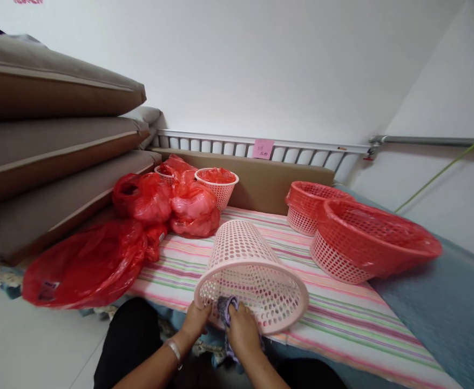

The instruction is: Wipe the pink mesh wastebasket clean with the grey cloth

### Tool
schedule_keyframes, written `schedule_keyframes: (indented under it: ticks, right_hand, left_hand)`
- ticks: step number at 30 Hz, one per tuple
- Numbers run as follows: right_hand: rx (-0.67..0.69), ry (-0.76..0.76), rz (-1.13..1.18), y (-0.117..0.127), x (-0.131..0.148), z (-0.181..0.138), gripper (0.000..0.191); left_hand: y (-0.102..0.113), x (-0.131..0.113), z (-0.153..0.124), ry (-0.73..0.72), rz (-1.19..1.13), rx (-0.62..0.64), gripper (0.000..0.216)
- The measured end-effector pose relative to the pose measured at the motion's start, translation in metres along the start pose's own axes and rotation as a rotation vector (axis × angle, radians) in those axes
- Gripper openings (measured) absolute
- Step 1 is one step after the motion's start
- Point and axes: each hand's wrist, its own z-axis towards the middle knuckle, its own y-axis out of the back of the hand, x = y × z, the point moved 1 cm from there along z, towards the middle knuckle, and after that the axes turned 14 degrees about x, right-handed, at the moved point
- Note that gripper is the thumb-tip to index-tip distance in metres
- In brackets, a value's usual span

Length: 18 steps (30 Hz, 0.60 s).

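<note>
A pink perforated plastic wastebasket lies tipped on its side on the striped cloth, its mouth facing me. My left hand is closed on the basket's rim at the lower left. In my right hand is a purple-grey cloth, bunched in the fingers at the mouth of the basket. Part of the cloth hangs below that hand, over the front edge.
Two baskets lined with red plastic bags stand at the right. Red bags lie at the left, near a white basket with red plastic inside. Stacked cushions rise at far left. A radiator runs along the wall.
</note>
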Motion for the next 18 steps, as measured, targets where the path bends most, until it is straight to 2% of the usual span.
schedule_keyframes:
  ticks: [5, 8, 12, 18]
  right_hand:
    - [0.011, 0.003, 0.012, 0.000, 0.000, 0.000, 0.041]
    - [0.033, -0.002, 0.034, 0.011, -0.005, 0.001, 0.039]
    - [-0.014, -0.049, 0.039, 0.027, -0.013, 0.005, 0.037]
    - [-0.050, -0.003, 0.021, 0.018, -0.009, 0.031, 0.035]
  left_hand:
    - [0.001, 0.004, 0.004, 0.013, -0.005, 0.002, 0.032]
    - [0.003, 0.003, 0.004, 0.007, -0.011, 0.015, 0.032]
    - [0.003, 0.004, 0.006, -0.012, -0.015, 0.024, 0.033]
    - [0.001, 0.008, 0.011, -0.031, -0.021, 0.049, 0.038]
